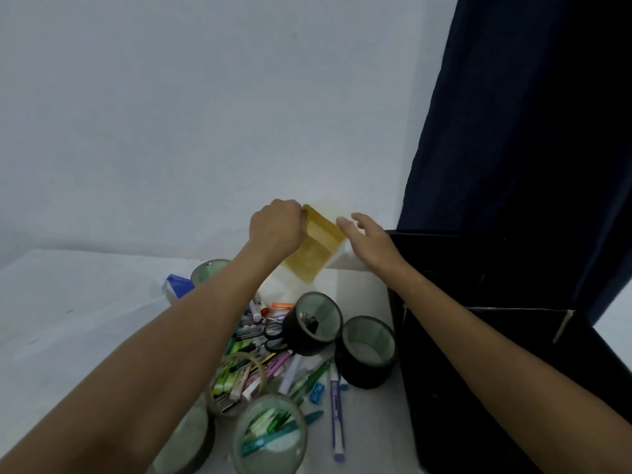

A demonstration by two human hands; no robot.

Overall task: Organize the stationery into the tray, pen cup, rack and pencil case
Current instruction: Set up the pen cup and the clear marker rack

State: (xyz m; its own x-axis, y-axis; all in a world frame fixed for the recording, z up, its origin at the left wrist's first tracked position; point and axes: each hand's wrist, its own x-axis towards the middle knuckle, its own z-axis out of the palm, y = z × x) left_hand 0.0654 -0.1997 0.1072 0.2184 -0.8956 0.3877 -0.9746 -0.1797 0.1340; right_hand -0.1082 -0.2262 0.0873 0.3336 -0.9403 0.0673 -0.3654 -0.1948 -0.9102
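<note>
Hidden: the left hand's (276, 224) fingertips are curled out of sight behind the edge of the yellow container (316, 246); its base is blurred against a white box (343, 260) behind it.
Hard to make out: whether the yellow container is the pen cup or the rack — it cannot be told.
Left hand: arm stretched forward, fist clenched, fingers grasping the container's upper left edge, tilting it.
Right hand (372, 239): fingers spread and released, palm just beside the container's right corner; contact unclear.
Stationery: a heap of pens and markers (273, 364) on the white tabletop (68, 302), with scissors (273, 333) and tape rolls (367, 350) near the front.
Edges: a black case (478, 354) crowds the right; the lower frame cuts off two rolls.
Open room: bare tabletop on the left — wall close behind.
</note>
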